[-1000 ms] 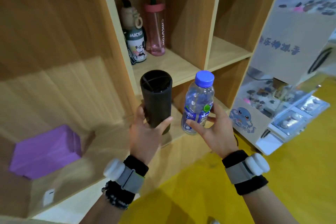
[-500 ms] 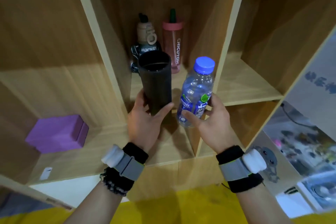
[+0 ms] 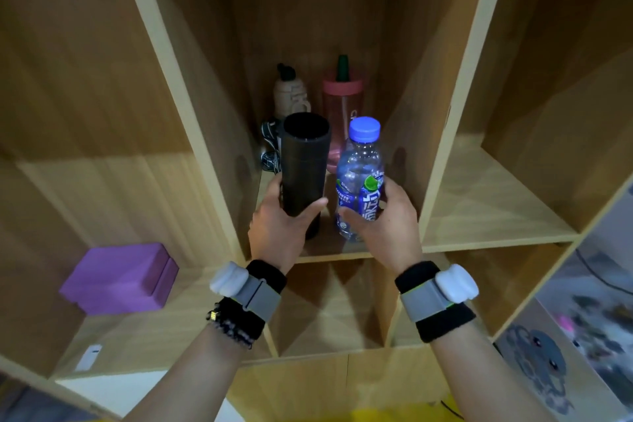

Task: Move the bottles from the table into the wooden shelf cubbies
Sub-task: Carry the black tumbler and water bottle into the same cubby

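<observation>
Straight ahead, the middle cubby of the wooden shelf opens between two pale upright dividers that splay outward in the wide-angle view. The front lip of its board crosses just below the two hands. At the back of this cubby stand a beige bottle with a dark cap and a pink bottle with a green spout, close side by side. A dark strap hangs beside the beige one. Open board lies in front of them, with room on either side toward the dividers.

The right-hand cubby shows a brighter, light wood board. The lower cubby on the left holds a purple block and a small white tag near its front edge. A strip of yellow floor shows along the bottom.

The left hand grips a black tumbler low on its body, thumb across the near side, and the tumbler stands upright. The right hand clasps a clear water bottle with a blue cap around its blue label, also upright. The two vessels are just beside each other over the front part of the middle cubby's board, in front of the beige and pink bottles. Whether their bases rest on the board cannot be told. Both wrists wear black bands with a grey strap and a white module.
</observation>
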